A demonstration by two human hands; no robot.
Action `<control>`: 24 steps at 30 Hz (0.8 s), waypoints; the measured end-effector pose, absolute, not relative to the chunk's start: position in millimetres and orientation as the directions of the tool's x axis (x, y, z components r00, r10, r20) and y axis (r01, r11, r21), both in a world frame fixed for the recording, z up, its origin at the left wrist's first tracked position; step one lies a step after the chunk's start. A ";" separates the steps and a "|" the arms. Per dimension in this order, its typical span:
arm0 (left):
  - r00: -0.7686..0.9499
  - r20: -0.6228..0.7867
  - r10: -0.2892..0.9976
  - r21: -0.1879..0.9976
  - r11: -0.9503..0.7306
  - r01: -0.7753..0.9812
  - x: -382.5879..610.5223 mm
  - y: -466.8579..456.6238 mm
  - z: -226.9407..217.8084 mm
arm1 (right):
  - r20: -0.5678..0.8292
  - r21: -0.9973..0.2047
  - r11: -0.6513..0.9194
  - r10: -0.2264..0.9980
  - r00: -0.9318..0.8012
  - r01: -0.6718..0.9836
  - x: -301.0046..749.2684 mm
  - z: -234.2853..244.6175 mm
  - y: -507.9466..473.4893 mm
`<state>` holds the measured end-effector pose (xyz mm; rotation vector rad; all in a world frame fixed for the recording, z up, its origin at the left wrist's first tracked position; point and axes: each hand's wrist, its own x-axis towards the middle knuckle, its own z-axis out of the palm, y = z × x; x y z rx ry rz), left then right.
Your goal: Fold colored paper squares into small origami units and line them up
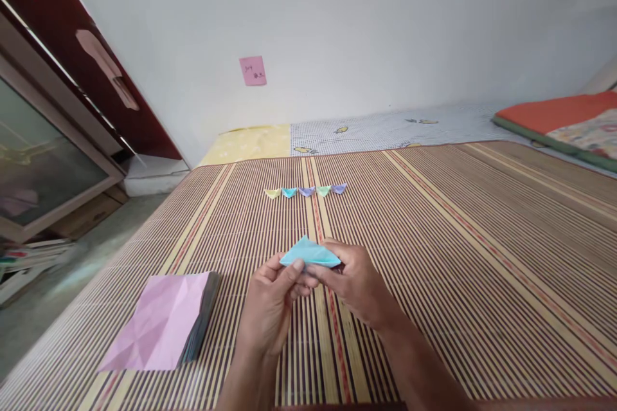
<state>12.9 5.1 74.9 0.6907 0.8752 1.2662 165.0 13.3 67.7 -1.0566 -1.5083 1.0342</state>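
Note:
A light-blue sheet of paper [308,251], folded into a flat triangle with its peak pointing away from me, is held between both hands above the striped mat. My left hand [272,298] pinches its lower left edge, thumb on top. On the right side, my right hand [359,276] grips the other corner between thumb and fingers. Some fingertips are hidden behind the paper. Farther off, several small folded paper pieces [306,192] in yellow, blue, purple and green lie in a row on the mat.
To the left lies a thick stack of square paper [161,321] with a creased pink sheet on top. The striped mat [457,282] covers the bed. A pink note [253,71] is stuck on the wall. Folded bedding [563,118] lies at the far right.

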 end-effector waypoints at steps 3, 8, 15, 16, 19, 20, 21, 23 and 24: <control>0.047 -0.192 0.980 0.813 0.185 -0.552 13.4 7.3 70.3 | 0.206 -0.976 0.212 0.973 -0.102 0.054 164.0 65.5 14.4; -0.005 -0.117 0.993 0.807 0.092 -0.583 12.8 10.3 62.6 | 0.244 -0.968 0.236 0.966 -0.086 -0.087 166.2 64.5 15.7; -0.038 -0.026 0.999 0.850 0.002 -0.526 10.4 11.1 59.3 | 0.278 -0.953 0.271 0.960 -0.033 -0.133 159.6 63.8 17.5; -0.045 -0.012 0.999 0.856 -0.012 -0.516 10.6 11.2 58.4 | 0.289 -0.950 0.284 0.957 -0.025 -0.127 159.2 63.6 17.8; -0.087 0.042 0.995 0.889 -0.077 -0.452 11.5 11.2 55.2 | 0.277 -0.957 0.275 0.961 -0.013 -0.091 159.6 63.3 18.2; -0.105 0.069 0.992 0.904 -0.106 -0.413 11.7 10.9 54.2 | 0.252 -0.965 0.250 0.968 -0.012 -0.076 160.0 63.2 18.3; -0.126 0.096 0.987 0.920 -0.136 -0.366 11.8 10.4 53.5 | 0.222 -0.973 0.220 0.975 -0.014 -0.063 160.5 63.0 18.3; -0.167 0.143 0.975 0.952 -0.182 -0.244 11.7 8.8 53.2 | 0.158 -0.986 0.157 0.987 -0.025 -0.056 161.1 62.4 18.3; -0.184 0.164 0.969 0.965 -0.197 -0.175 11.6 7.8 53.7 | 0.135 -0.989 0.133 0.990 -0.028 -0.062 161.1 62.1 18.1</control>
